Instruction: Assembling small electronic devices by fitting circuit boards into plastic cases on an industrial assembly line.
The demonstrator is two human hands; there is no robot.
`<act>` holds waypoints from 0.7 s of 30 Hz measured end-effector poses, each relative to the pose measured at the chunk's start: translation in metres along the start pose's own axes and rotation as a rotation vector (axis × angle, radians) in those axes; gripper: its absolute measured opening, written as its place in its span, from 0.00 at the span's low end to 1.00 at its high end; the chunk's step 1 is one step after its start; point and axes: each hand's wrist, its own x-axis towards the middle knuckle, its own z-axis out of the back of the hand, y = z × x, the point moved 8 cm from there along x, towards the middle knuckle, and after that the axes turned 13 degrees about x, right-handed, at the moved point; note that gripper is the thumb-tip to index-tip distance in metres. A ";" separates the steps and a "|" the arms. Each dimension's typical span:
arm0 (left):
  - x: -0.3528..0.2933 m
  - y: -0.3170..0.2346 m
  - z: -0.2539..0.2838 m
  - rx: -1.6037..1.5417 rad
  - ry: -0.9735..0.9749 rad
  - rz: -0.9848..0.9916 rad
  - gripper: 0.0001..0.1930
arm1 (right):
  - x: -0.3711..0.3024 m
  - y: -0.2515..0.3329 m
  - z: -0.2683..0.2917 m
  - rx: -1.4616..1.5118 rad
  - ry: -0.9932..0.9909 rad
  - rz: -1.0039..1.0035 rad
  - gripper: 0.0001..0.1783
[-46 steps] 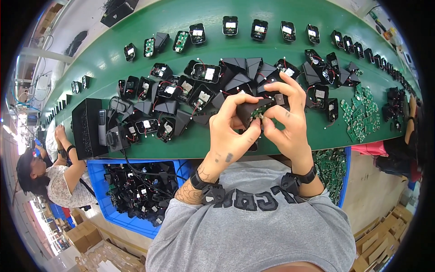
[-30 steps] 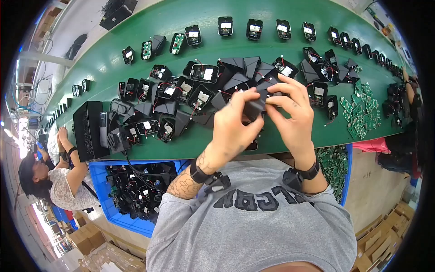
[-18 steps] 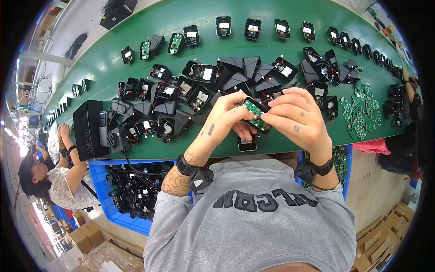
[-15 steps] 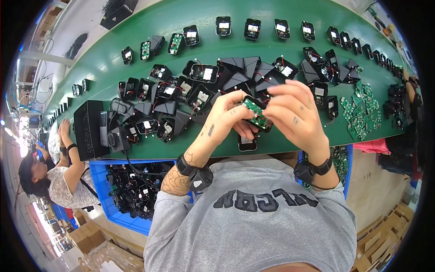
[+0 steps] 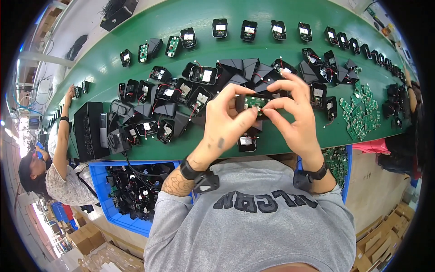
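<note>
In front of my chest, my left hand grips a small black plastic housing, its thumb on the near side. A green circuit board sits in the mouth of this housing. My right hand is at the board's right end, thumb and index finger pinched together there and the other fingers raised. A speck of red shows by those fingertips, but what they pinch is too small to tell. Just below the hands another open black housing lies at the table's near edge.
Many black housings with red wires crowd the green table. A row of housings runs along the back. Loose circuit boards are heaped right. Blue bins stand below the edge. A co-worker reaches over the table at left.
My hands have turned the housing with its board so it lies more level. The right fingers have come in to pinch at the board's end. The co-worker's arm stretches farther over the table.
</note>
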 end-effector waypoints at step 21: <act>0.064 -0.104 0.145 1.164 -0.508 -0.504 0.16 | -0.003 -0.015 0.001 0.394 0.145 -0.212 0.18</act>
